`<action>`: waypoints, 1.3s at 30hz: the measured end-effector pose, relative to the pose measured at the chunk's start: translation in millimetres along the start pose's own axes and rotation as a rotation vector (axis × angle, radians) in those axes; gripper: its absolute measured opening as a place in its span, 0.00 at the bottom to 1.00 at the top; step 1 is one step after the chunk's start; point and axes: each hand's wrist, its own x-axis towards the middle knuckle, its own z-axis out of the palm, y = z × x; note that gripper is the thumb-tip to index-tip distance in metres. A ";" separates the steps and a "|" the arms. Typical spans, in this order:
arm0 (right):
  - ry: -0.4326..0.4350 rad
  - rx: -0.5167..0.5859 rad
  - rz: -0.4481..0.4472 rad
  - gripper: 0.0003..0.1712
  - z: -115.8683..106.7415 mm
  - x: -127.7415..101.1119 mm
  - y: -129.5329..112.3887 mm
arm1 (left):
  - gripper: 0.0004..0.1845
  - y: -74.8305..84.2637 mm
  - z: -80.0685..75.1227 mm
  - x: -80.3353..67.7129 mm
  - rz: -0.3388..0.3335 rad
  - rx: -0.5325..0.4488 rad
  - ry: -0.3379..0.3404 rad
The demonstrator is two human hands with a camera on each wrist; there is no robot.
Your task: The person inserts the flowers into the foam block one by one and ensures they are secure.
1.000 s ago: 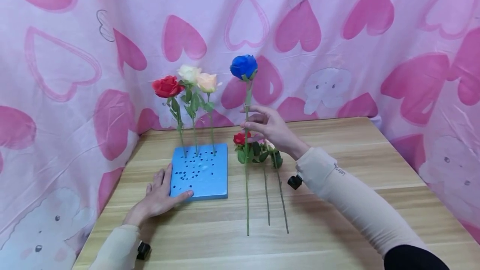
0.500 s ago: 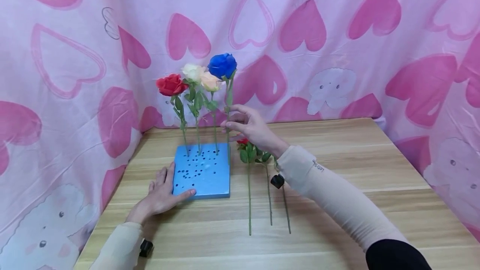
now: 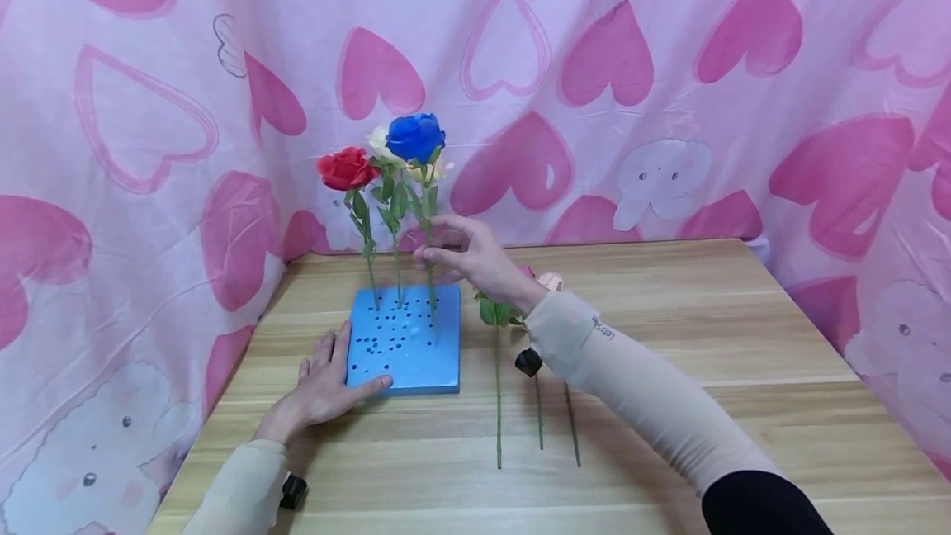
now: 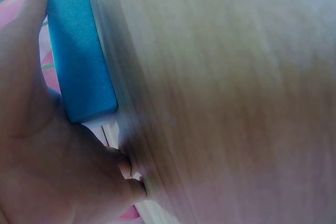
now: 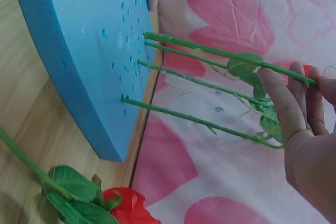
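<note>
A blue foam block [image 3: 404,345] dotted with holes lies on the wooden table [image 3: 669,329]. A red rose [image 3: 347,168] and two pale roses [image 3: 379,143] stand in its far row. My right hand [image 3: 432,254] pinches the stem of a blue rose [image 3: 414,137] and holds it upright over the block's right side. In the right wrist view the stem [image 5: 194,120] meets the foam [image 5: 84,56] at its lower end, below the fingers [image 5: 281,100]. My left hand [image 3: 336,368] rests on the block's near left corner, with the thumb on top; the left wrist view shows the palm [image 4: 37,145] against the foam edge [image 4: 79,61].
Three loose flowers lie on the table right of the block, stems [image 3: 498,411] pointing toward me, with a pink head [image 3: 551,281] and a red head [image 5: 131,205] among them. A pink heart-print cloth [image 3: 669,106] hangs behind and at both sides.
My right hand has carried the blue rose leftward from above the loose flowers to over the foam block and lowered it. The left hand has stayed on the block.
</note>
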 end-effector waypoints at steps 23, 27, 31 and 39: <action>0.017 0.002 -0.021 0.21 47.0 41.3 33.5 | 0.70 -1.9 0.7 1.2 -0.013 0.007 0.003; 0.028 0.007 -0.050 0.21 53.8 46.8 40.7 | 0.70 -4.2 0.9 1.6 -0.010 0.009 0.011; 0.034 -0.011 -0.068 0.22 59.2 51.0 47.2 | 0.70 -6.0 2.6 3.1 -0.016 0.004 0.005; 0.067 -0.060 -0.091 0.21 65.2 56.4 56.4 | 0.71 -5.4 1.5 3.7 -0.021 0.002 0.007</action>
